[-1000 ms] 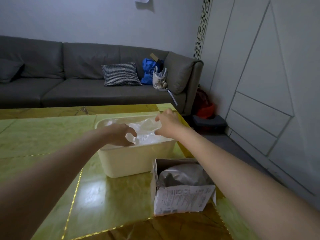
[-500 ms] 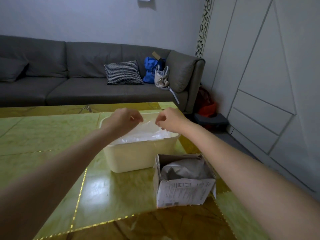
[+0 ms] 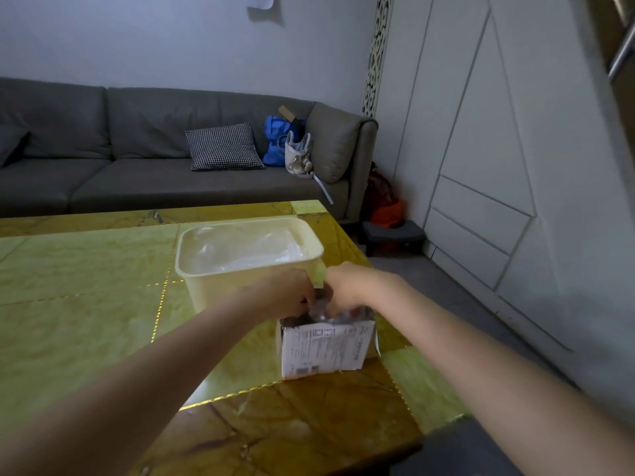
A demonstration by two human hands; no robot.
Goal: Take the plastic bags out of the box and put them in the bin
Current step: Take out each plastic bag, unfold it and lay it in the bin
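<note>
While both reach into the box (image 3: pixel 326 345) | left hand (image 3: pixel 285 293), right hand (image 3: pixel 347 286) pinching plastic bags (image 3: pixel 324 312)

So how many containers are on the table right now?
2. The cream plastic bin stands mid-table with clear plastic inside; the small white cardboard box sits just in front of it, both hands reaching into it. More bags may be hidden inside.

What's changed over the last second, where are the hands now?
Both hands left the bin, where they had been at the plastic bags inside it, and came back toward the person to the box. The left hand and right hand now reach into its open top, at the bag there; whether they grip it is unclear. Bin, box and table stayed put.
</note>
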